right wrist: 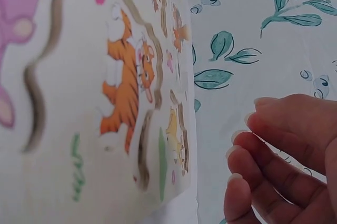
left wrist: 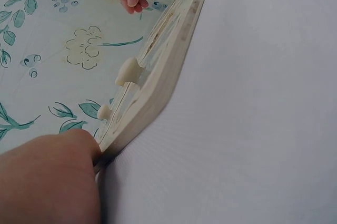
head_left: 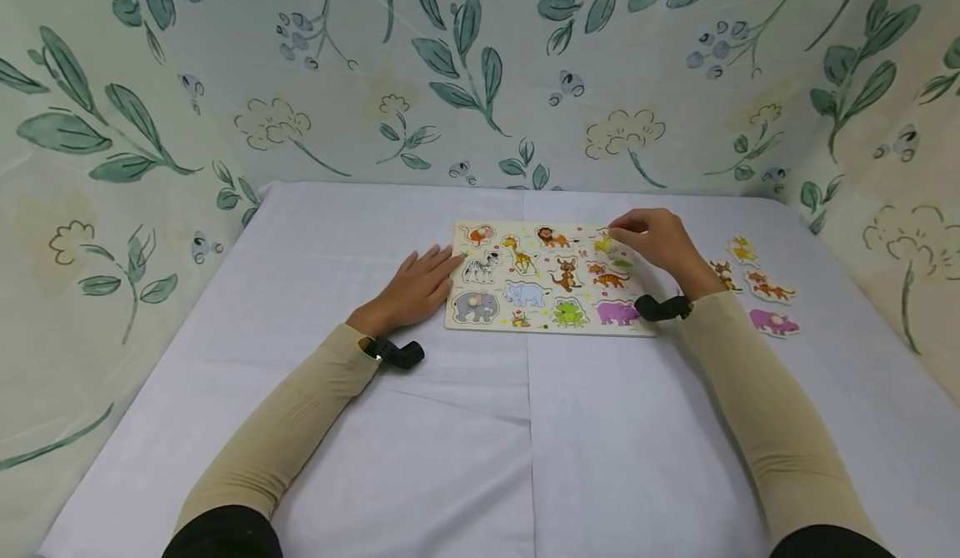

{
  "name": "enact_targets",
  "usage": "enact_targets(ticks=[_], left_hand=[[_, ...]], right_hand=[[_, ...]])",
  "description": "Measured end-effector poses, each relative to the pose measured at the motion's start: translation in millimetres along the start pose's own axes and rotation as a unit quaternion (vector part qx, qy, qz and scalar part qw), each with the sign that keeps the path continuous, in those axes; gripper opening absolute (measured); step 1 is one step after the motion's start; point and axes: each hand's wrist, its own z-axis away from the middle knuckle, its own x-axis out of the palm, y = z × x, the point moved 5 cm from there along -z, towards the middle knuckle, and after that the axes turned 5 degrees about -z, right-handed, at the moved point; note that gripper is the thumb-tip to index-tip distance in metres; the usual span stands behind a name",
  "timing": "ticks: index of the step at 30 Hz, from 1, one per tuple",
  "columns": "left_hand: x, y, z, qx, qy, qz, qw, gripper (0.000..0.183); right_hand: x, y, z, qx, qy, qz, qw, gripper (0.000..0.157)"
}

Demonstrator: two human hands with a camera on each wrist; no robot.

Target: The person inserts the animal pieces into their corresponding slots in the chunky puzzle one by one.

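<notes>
A wooden animal puzzle board (head_left: 536, 324) lies flat on the white-covered table. My left hand (head_left: 415, 285) rests beside it, fingers stretched out and touching its left edge. In the left wrist view, pale round knobs (left wrist: 129, 72) stand up from the board near that hand. Over the top right corner hovers my right hand (head_left: 656, 241), fingers loosely bent. The right wrist view shows nothing between its thumb and fingertips (right wrist: 240, 138). Below it on the board are the tiger picture (right wrist: 124, 89) and the purple hippo picture (head_left: 617, 314).
Loose pieces lie right of the board: a yellow animal (head_left: 742, 249), a brown animal (head_left: 724, 275) partly behind the right wrist, a tiger (head_left: 769, 287) and a purple hippo (head_left: 774, 323). A leaf-patterned cloth (head_left: 360, 124) hangs behind the table.
</notes>
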Motion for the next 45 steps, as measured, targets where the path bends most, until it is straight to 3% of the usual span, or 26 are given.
enact_targets(ticks=[10, 25, 39, 45], left_hand=[[-3.2, 1.6, -0.8, 0.0, 0.0, -0.006, 1.0, 0.052], [-8.7, -3.8, -0.2, -0.007, 0.002, -0.01, 0.9999, 0.052], [-8.3, -5.1, 2.6, -0.012, 0.008, -0.004, 0.9999, 0.051], [-1.4, -0.6, 0.1, 0.0, 0.0, 0.0, 1.0, 0.051]], right_hand=[[-19.0, -32.3, 29.4, 0.026, 0.003, -0.025, 0.999, 0.034], [-32.7, -34.3, 25.3, 0.04, 0.024, -0.028, 0.999, 0.038], [-39.1, -17.4, 21.6, 0.063, 0.022, -0.027, 0.997, 0.044], [-46.5, -1.5, 31.9, 0.08, 0.033, -0.028, 0.996, 0.048]])
